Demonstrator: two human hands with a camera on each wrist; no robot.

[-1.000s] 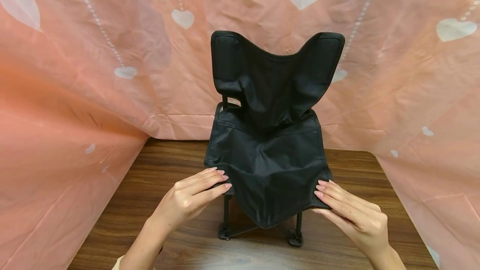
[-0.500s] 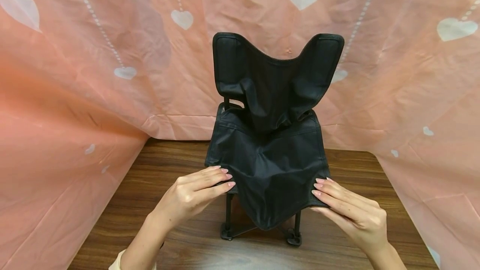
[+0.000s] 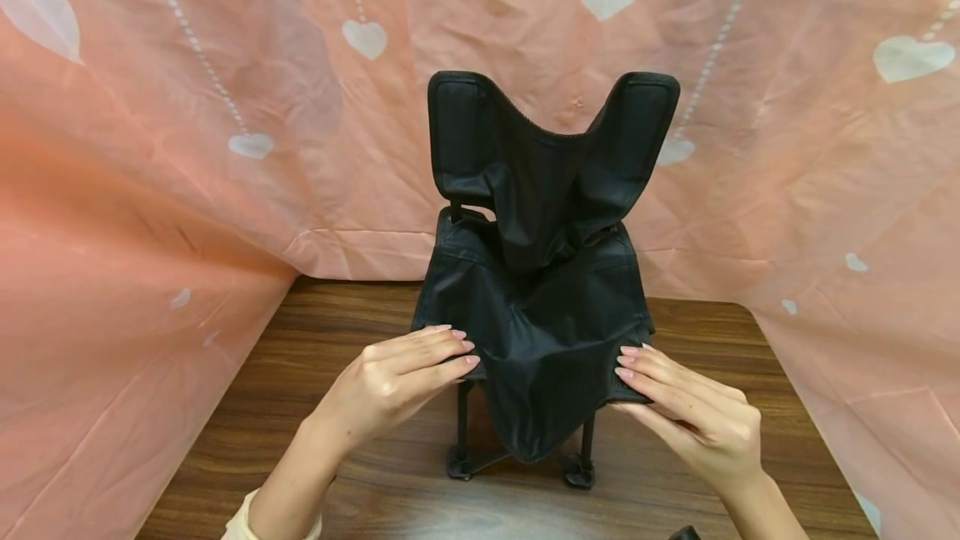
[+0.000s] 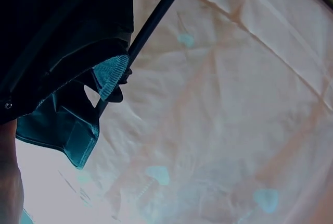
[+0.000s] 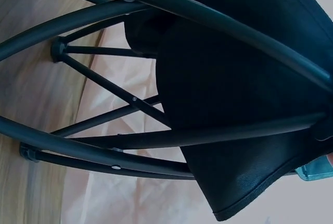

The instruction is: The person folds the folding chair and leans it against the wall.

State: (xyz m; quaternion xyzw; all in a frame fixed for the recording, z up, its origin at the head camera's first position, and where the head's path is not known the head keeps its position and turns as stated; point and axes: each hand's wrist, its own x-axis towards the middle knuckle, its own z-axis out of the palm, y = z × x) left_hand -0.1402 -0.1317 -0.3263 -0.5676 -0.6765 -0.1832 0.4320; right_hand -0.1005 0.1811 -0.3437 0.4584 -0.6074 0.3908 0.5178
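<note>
A black folding chair (image 3: 536, 315) stands on a wood-grain surface, its fabric seat sagging to a point at the front. My left hand (image 3: 390, 377) grips the seat's front left corner, fingers on top. At the front right corner, my right hand (image 3: 697, 411) pinches the fabric with its thumb underneath. The backrest (image 3: 551, 190) rises behind with two raised upper corners. In the right wrist view, the chair's crossed dark tubes (image 5: 112, 83) show under the seat fabric (image 5: 229, 88). The left wrist view shows dark fabric (image 4: 57, 36) beside a slanting tube (image 4: 158, 18).
Pink cloth (image 3: 795, 107) with white hearts hangs behind the chair and along both sides. The wood-grain surface (image 3: 315, 315) runs beneath the chair, meeting the cloth close behind it. A dark object (image 3: 684, 533) pokes in at the bottom edge.
Both hands have moved towards each other with the seat corners. The chair has narrowed: its front feet stand closer together, the backrest corners have drawn in and lowered, and the fabric sags more.
</note>
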